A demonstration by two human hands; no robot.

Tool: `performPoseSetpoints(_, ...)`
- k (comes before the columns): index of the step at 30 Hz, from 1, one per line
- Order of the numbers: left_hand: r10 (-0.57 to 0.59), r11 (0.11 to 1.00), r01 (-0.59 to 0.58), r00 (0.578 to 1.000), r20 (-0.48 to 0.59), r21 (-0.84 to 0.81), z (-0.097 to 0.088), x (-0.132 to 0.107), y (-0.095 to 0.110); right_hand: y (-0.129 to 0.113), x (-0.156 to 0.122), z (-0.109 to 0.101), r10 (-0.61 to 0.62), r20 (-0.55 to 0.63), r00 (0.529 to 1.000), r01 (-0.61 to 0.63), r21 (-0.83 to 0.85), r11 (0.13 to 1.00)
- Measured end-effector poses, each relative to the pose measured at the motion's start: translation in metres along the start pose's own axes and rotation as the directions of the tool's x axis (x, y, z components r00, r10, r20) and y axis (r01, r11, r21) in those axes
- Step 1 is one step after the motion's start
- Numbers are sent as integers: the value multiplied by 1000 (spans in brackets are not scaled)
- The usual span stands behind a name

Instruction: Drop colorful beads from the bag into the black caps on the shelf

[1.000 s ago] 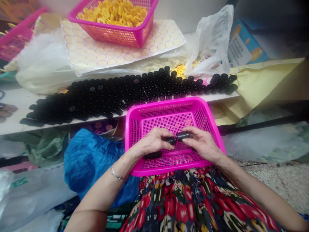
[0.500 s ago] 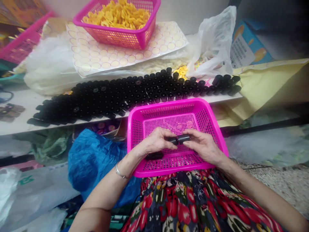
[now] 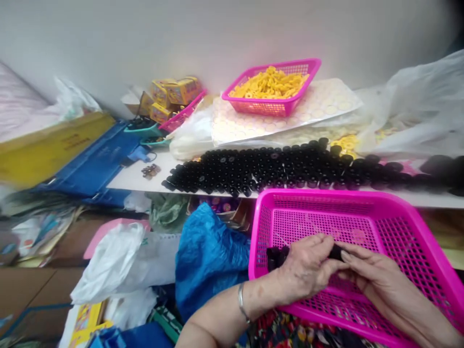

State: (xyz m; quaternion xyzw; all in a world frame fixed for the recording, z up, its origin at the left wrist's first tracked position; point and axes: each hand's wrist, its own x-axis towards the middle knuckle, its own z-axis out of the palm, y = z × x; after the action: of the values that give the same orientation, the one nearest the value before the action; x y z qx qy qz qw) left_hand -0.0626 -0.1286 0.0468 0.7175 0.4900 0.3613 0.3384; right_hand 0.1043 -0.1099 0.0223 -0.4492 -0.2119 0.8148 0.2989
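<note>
Over a pink mesh basket (image 3: 326, 195), my left hand (image 3: 306, 268) and my right hand (image 3: 377, 273) meet around a small black plastic cylinder (image 3: 336, 252). Fingers of both hands are closed on it, and they hide most of its length. Whether it is one piece or two end to end, I cannot tell. Beside my left hand, more black pieces (image 3: 276, 257) lie at the basket's left side, partly covered by the hand. Beyond the basket, many similar black cylinders (image 3: 239, 169) stand packed together on a white shelf (image 3: 126, 178).
On the shelf behind are a smaller pink basket (image 3: 261, 107) of yellow rings (image 3: 271, 83), a sheet of printed circles (image 3: 250, 126) and yellow boxes (image 3: 181, 90). A blue plastic bag (image 3: 206, 261) hangs left of my basket. White plastic (image 3: 427, 101) lies at the right.
The view has swung left and up, showing more of the shelf's left end. My hands have come closer together; the black cylinder between them is now more covered.
</note>
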Motion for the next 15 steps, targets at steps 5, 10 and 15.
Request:
performPoseSetpoints(5, 5, 1000, 0, 985, -171, 28, -36, -11, -6, -7, -4, 19, 46, 128, 991, -25, -157, 987)
performPoseSetpoints(10, -302, 939, 295, 464, -833, -176, -136, -27, -72, -11, 6, -2, -112, -98, 989, 39, -558, 829)
performPoseSetpoints(15, -274, 840, 506, 88, -958, -194, -233, -51, -158, -7, 6, -28, -115, -106, 988, 6, -711, 703)
